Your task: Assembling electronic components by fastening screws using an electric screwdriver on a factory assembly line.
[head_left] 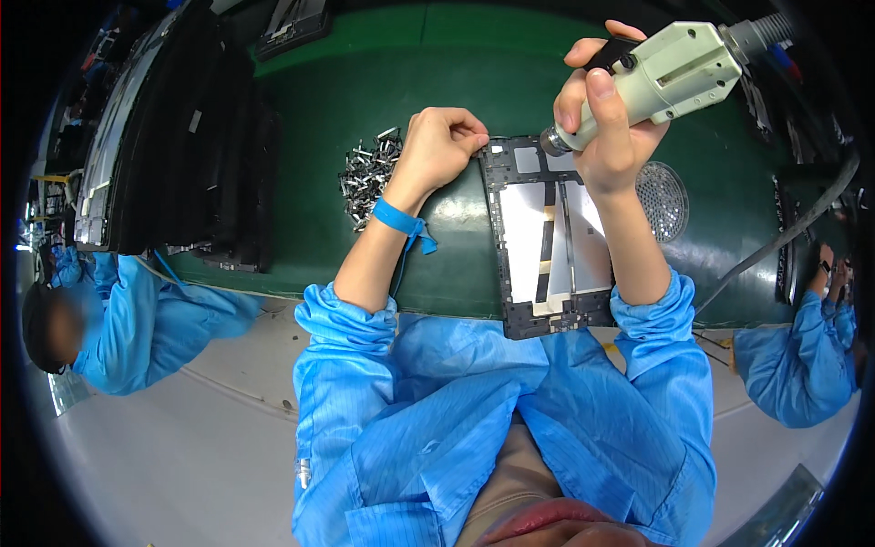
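My right hand (612,137) is wrapped around a pale green electric screwdriver (679,73), its metal nose pointing down and left over the far end of an opened tablet housing (521,232). The housing has a black frame, a silver inner panel and dark ribbon strips, and its near end reaches the table's edge. At its far left corner my left hand (439,150) is closed in a pinch; whatever lies between those fingertips is too small to make out. A blue band circles my left wrist. Just left of that hand is a heap of small black and silver parts (368,178).
A round dish of small metal pieces (662,202) sits right of the housing. Stacked dark panels (182,155) stand on the left of the green table (310,118). A grey cable (793,228) curves along the right. Co-workers in blue (150,319) sit at both sides.
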### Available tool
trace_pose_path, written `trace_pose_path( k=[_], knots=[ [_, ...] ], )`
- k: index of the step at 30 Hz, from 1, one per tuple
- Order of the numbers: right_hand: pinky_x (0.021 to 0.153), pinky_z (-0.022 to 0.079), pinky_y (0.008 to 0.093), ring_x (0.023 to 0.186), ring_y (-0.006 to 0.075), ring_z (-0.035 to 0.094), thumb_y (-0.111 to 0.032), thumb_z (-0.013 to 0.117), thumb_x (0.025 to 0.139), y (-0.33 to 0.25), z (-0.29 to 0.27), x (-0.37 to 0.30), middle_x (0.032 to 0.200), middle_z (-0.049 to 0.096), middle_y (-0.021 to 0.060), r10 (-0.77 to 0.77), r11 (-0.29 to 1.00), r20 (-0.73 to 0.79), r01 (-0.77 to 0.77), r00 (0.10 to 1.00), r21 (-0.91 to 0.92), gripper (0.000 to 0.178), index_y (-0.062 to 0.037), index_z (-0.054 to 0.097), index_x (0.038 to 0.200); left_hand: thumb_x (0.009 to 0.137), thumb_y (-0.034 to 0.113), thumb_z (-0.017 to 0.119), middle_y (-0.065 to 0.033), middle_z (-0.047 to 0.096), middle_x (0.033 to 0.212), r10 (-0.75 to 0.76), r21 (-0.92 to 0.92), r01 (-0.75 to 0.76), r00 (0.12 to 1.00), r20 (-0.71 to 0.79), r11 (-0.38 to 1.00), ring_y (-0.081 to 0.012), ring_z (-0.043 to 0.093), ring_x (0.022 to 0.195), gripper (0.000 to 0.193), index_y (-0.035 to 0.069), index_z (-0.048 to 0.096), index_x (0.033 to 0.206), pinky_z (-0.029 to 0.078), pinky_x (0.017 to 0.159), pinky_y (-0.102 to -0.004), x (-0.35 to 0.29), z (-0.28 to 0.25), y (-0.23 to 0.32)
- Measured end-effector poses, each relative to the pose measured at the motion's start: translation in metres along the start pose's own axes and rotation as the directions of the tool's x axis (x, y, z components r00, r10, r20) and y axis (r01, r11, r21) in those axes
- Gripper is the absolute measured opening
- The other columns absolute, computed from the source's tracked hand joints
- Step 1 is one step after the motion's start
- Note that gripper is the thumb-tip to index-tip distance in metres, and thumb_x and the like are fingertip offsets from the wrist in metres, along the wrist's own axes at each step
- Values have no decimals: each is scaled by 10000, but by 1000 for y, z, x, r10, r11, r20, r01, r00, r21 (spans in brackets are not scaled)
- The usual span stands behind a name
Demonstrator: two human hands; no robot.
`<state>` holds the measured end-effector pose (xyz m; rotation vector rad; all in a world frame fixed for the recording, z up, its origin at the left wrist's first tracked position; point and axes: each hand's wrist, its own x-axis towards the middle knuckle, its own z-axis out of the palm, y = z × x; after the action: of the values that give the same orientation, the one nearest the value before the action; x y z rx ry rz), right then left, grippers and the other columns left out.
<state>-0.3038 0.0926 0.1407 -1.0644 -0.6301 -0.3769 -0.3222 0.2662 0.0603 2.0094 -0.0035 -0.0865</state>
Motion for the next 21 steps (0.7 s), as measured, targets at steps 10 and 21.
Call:
trace_pose_path(
  k=[10,21],
  knots=[
    [418,417,237,473,99,478,-44,501,861,28,11,1,941,574,182,-28,999,21,28,999,16,409,60,356,1229,720,-26,676,-129,659,665,108,20,-108,994,-3,994,-155,648,608,58,-47,666,772,507,586,-259,-2,-4,3],
    [416,407,222,466,89,486,12,544,827,55,22,-14,882,586,159,27,999,43,-28,999,18,427,66,359,1207,732,-21,683,-79,638,626,-50,-219,76,991,122,973,-112,587,500,13,-28,673,731,465,476,-242,7,-11,-4]
  ],
)
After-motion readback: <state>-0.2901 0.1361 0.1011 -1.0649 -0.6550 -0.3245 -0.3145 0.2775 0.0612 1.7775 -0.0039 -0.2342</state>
